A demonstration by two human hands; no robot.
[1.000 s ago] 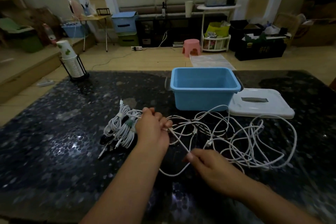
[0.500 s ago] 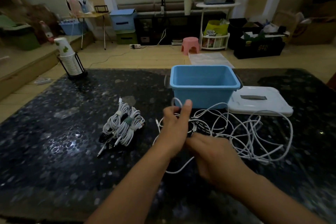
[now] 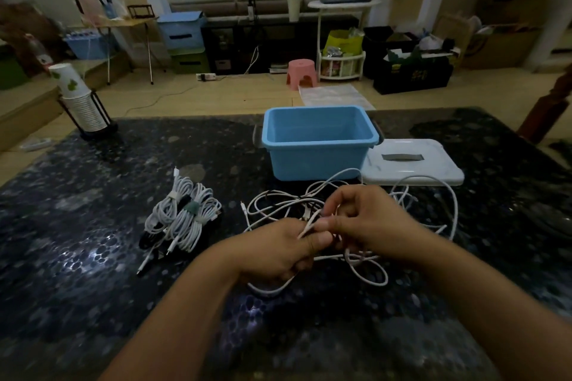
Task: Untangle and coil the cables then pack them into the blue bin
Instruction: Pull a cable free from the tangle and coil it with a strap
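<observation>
A loose tangle of white cables (image 3: 411,204) lies on the dark table in front of the empty blue bin (image 3: 317,153). My left hand (image 3: 278,249) is closed around white cable strands at the near side of the tangle. My right hand (image 3: 368,219) pinches a white cable between thumb and forefinger, fingertip to fingertip with the left hand. To the left lie several coiled white cables (image 3: 184,216) bound with ties, with a dark cable partly under them.
The bin's white lid (image 3: 411,164) lies flat to the right of the bin. A black rack of stacked paper cups (image 3: 83,105) stands at the table's far left corner. The dark speckled table (image 3: 77,272) stretches around the cables.
My left hand left the coiled bundle and moved right to the tangle. Both hands have come together over the tangle's near side, gripping strands. The tangle has been drawn in closer.
</observation>
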